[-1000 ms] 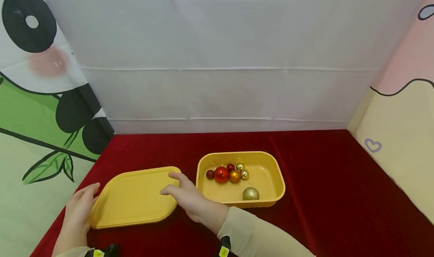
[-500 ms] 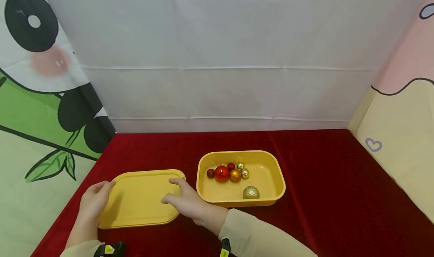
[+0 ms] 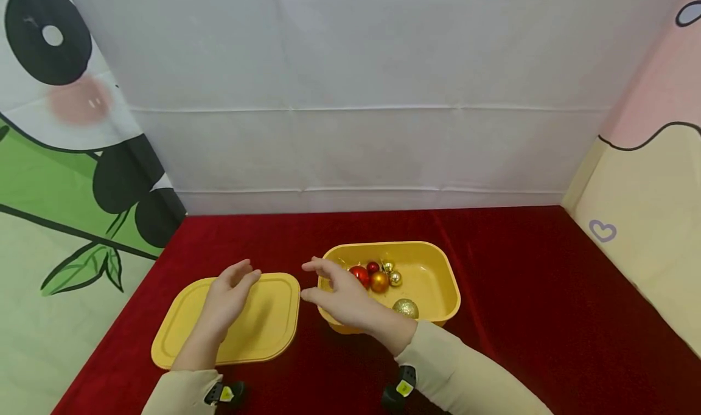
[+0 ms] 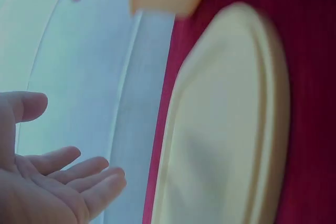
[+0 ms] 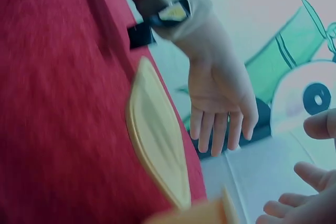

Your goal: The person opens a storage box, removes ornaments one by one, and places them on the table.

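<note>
A yellow lid [image 3: 263, 330] lies flat on the red cloth at the left, and my left hand [image 3: 226, 302] hovers over it with nothing in its grasp, its shadow falling on the lid. To its right stands a yellow rectangular container [image 3: 432, 275] holding a red ball ornament [image 3: 360, 275], an orange one [image 3: 380, 282], a glittery gold one [image 3: 406, 308] and several smaller ones. My right hand [image 3: 347, 296] is raised over the container's left side, fingers spread and holding nothing; it hides part of that rim. Both palms face each other in the right wrist view.
Red cloth [image 3: 526, 305] covers the table, bare to the right of the container. A white sheet [image 3: 361, 98] hangs behind it, with printed panels at the left and right sides. Each wrist wears a black strap [image 3: 405, 381].
My left hand has left the lid's left edge and moved right, above the lid. My right hand has moved from the lid's right end to over the container.
</note>
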Available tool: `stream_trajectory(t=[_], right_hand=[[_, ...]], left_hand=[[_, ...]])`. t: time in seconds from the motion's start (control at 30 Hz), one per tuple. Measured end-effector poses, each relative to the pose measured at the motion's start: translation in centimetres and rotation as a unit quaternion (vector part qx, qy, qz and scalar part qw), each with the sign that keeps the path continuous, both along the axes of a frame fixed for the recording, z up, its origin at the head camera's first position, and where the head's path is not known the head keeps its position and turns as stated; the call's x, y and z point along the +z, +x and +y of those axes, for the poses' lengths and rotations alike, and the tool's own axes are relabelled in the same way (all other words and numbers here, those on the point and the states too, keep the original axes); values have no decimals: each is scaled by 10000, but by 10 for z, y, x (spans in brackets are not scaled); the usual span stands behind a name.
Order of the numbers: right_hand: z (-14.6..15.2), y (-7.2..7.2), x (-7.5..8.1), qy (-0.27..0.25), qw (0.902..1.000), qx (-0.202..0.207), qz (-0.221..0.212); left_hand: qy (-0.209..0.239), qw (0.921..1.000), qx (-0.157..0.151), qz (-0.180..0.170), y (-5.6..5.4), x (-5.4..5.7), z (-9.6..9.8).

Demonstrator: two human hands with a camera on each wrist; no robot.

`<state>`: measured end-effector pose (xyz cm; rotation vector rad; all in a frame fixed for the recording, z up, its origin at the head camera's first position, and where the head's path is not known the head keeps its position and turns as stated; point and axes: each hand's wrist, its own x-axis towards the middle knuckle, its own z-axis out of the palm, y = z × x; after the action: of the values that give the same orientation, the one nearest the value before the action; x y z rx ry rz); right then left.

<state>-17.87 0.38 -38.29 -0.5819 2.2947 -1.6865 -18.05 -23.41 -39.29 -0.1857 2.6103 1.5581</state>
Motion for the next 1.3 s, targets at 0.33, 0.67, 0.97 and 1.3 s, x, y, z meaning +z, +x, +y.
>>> stream_trajectory(t=[0.33, 0.67, 0.97, 1.3], right_hand=[[62, -14, 0, 343, 9963, -739, 291], [121, -24, -4, 966, 9835, -1223, 924], [142, -26, -14, 1269, 9774, -1447, 877], [145, -27, -26, 1532, 9749, -1136, 1149]], left_hand=[[892, 9944, -532, 191, -14, -8, 60], [1702, 9835, -601, -81, -17, -12, 85], [1665, 9858, -213, -70, -18, -16, 96], [982, 9948, 167, -197, -31, -27, 99]])
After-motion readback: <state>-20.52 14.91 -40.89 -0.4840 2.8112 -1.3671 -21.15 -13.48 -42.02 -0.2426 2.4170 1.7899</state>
